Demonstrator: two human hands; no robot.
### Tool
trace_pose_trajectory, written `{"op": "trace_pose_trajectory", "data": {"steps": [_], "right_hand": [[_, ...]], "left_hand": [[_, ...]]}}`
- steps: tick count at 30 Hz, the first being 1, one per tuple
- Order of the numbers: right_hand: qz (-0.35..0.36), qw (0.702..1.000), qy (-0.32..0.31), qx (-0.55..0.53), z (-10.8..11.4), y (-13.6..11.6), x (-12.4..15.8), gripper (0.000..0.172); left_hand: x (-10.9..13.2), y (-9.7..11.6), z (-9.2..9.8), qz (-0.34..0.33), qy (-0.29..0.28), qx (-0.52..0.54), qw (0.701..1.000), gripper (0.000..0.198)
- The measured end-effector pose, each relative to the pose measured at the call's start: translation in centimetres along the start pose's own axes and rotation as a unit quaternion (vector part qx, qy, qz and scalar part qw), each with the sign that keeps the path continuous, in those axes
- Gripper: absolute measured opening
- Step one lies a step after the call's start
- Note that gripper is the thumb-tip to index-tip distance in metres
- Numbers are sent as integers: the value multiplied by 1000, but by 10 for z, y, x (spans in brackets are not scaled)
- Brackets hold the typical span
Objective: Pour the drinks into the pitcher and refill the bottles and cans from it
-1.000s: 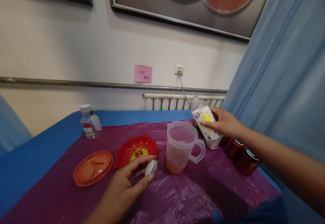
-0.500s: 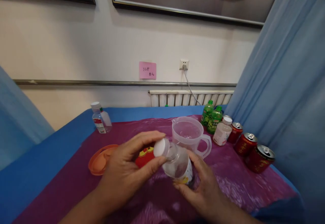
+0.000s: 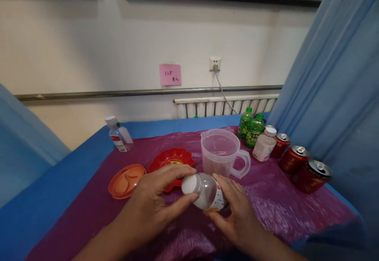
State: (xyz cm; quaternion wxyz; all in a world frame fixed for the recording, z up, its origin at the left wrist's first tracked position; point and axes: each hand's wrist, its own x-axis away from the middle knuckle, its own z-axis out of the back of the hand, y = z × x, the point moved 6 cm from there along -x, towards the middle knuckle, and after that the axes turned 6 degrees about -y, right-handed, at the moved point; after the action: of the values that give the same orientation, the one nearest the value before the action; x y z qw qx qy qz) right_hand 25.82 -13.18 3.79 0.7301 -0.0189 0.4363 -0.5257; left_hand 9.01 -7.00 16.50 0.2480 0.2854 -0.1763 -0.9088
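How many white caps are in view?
3. One cap is between the fingers of the left hand, at the mouth of the held bottle in the right hand; one tops the rear-left bottle; one tops the right bottle beside the red cans. Others may be hidden.

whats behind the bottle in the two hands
Behind the bottle stands the translucent pitcher, its upper part in view; the bottle and right hand cover its base. The red dish shows beyond the left hand, which hides part of it.
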Motion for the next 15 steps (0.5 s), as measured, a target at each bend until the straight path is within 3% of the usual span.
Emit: {"op": "trace_pose_trajectory", "data": {"steps": [7,12,15], "right_hand": [[-20,999,24,-12,-1,3,6,74],[-38,983,-71,-167,-12,6,4,82],[-46,969,-102,-220,-15,4,1,80]], "left_hand": [[-1,2,-3,8,-13,-14,1000,32],[3,2,-4,19,-109,82,991,44],[5,2,-10,51,-129,185,973,54]]}}
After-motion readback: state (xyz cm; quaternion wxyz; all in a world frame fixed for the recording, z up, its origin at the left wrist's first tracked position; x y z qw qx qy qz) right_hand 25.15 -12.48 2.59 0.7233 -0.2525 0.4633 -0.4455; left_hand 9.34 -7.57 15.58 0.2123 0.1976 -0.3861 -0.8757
